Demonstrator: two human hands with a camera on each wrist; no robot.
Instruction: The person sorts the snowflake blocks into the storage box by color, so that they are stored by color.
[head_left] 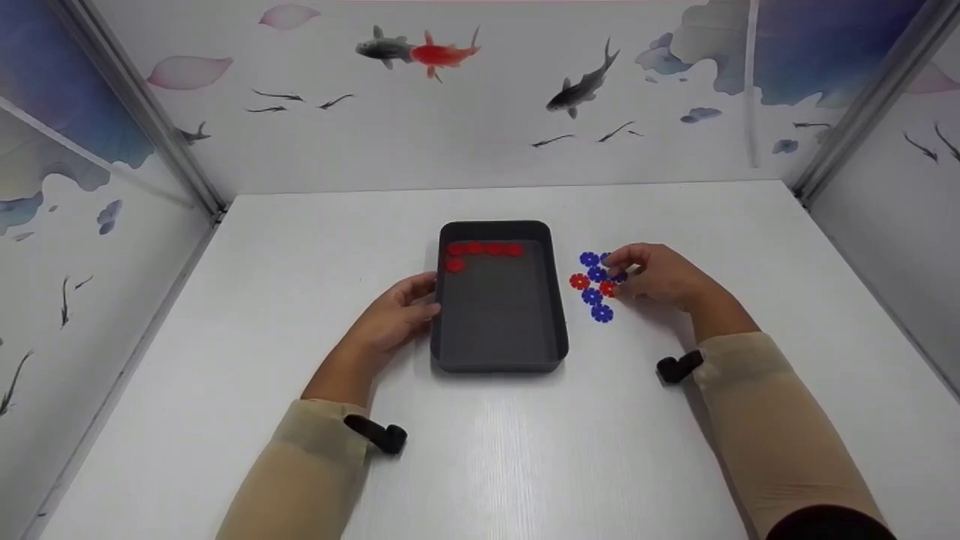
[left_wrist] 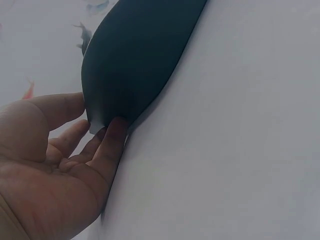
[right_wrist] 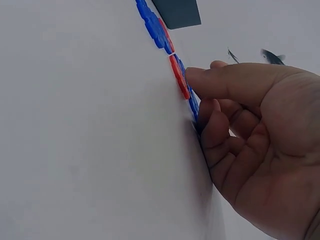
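Note:
A dark grey rectangular tray [head_left: 499, 315] holds several red flower-shaped discs [head_left: 493, 248] in a row at its far end, with one more just below on the left. Against its left outer wall rests my left hand [head_left: 397, 311], fingertips and thumb touching the side. To the right of the tray lies a loose cluster of blue notched discs [head_left: 591, 296] and a couple of red ones [head_left: 579, 281]. My right hand [head_left: 660, 277] is over the cluster's right part, thumb and fingers apart and partly covering some discs. In the right wrist view its thumb overlaps the discs beside a red disc [right_wrist: 179, 77].
The white table [head_left: 300, 247] is bounded by a back wall [head_left: 480, 150] printed with fish and by side panels on metal posts. Black wrist bands [head_left: 379, 435] sit on both sleeves.

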